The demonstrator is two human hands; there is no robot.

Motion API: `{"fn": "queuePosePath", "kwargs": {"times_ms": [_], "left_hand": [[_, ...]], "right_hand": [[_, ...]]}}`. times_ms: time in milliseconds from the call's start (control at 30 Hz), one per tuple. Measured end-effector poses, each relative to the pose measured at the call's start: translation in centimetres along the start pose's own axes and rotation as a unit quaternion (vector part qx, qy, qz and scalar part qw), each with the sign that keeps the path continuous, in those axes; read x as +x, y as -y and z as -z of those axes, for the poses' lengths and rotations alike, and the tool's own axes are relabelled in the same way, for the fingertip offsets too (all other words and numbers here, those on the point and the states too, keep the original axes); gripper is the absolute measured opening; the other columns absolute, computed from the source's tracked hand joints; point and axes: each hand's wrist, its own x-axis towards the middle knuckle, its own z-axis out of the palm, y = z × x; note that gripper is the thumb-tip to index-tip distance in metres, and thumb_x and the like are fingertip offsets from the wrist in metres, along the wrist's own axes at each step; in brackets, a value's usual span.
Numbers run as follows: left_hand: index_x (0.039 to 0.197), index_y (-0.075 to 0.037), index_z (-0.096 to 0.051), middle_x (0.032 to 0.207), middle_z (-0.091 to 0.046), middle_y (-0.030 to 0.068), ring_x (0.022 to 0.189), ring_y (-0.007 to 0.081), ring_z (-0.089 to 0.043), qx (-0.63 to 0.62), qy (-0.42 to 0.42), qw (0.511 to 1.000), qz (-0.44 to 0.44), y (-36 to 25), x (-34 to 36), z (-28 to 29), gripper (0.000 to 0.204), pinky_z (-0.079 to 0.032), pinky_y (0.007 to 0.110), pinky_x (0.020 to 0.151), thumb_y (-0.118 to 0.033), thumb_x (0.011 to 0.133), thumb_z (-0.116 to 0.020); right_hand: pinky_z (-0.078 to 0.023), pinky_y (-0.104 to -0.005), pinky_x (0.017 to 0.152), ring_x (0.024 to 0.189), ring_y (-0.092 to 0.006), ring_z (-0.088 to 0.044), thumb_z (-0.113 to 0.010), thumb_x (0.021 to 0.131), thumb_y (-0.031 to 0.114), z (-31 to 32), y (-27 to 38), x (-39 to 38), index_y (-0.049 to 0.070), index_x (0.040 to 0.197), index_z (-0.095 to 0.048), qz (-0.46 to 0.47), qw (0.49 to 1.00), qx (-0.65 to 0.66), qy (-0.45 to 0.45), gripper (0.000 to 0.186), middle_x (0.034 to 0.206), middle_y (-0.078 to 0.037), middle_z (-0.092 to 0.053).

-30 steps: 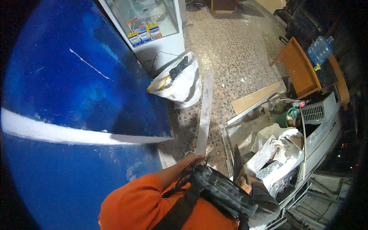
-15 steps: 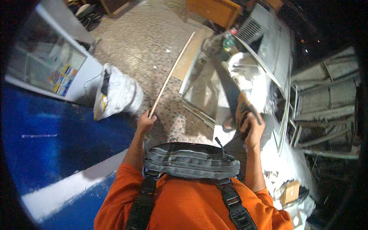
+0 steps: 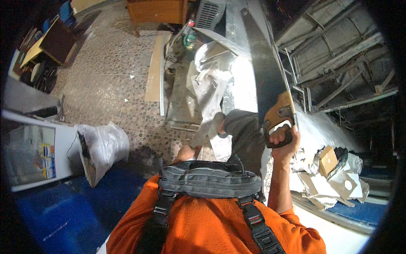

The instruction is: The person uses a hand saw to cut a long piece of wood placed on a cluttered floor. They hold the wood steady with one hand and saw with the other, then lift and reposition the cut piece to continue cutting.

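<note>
My right hand (image 3: pixel 282 139) is wrapped round the wooden handle of a handsaw (image 3: pixel 277 111), at the right of the head view. Its broad dark blade (image 3: pixel 264 55) points up and away, with the toothed edge to the left. My left hand (image 3: pixel 186 152) is low in the middle, just beyond the grey waist bag (image 3: pixel 210 180). Its fingers look curled, and the bag partly hides it; what it holds, if anything, cannot be made out. Beyond the hands lie a glass-like panel (image 3: pixel 179 99) and crumpled white sheeting (image 3: pixel 211 89).
A white sack (image 3: pixel 108 146) stands at the left beside a white glass-fronted cabinet (image 3: pixel 31 152). Cardboard scraps (image 3: pixel 327 182) are heaped at the right, below a metal frame (image 3: pixel 338 63). A wooden desk (image 3: pixel 156 12) stands at the far end. A green bottle (image 3: pixel 189 39) lies near it.
My view has turned to the right. The handsaw has swung so that its blade shows fully. My left hand has drawn back towards the bag, and the long thin wooden strip it held is out of sight.
</note>
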Motion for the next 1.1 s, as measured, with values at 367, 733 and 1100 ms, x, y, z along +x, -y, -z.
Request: {"fn": "queuePosePath", "kwargs": {"times_ms": [367,733,1100], "left_hand": [[0.110,-0.007,-0.073,0.079,-0.064,0.0109,0.071,0.0284,-0.062,-0.295,0.196,0.933,0.069,-10.1,-1.5,7.4,0.080,-0.049,0.046,0.063,-0.080,0.097,-0.042],[0.119,-0.003,-0.051,0.088,-0.057,0.0076,0.068,0.0217,-0.060,-0.711,0.612,0.304,-0.166,-10.3,-4.6,19.4,0.033,-0.048,0.033,0.060,-0.034,0.108,-0.048],[0.104,0.003,-0.064,0.079,-0.060,0.0092,0.063,0.0239,-0.063,-0.748,0.557,0.299,-0.202,-10.2,-13.1,24.9,0.030,-0.052,0.037,0.056,-0.024,0.107,-0.051]], "right_hand": [[-0.039,-0.0304,0.046,0.047,-0.0120,-0.041,-0.059,0.099,0.041,-2.9,-1.4,-2.8,-0.002,0.145,-0.056,0.024,0.972,-0.194,-0.129,0.063,0.061,0.002,-0.042],[-0.052,-0.0402,0.058,0.061,-0.0302,-0.066,-0.082,0.073,0.013,-6.1,-6.3,-3.9,0.004,0.140,-0.063,0.312,0.715,-0.529,0.335,0.070,0.075,-0.011,-0.065],[-0.050,-0.0426,0.061,0.062,-0.0263,-0.057,-0.082,0.073,0.023,-7.9,-6.5,2.1,0.008,0.143,-0.061,0.470,0.599,-0.443,0.474,0.075,0.071,-0.005,-0.051]]}}
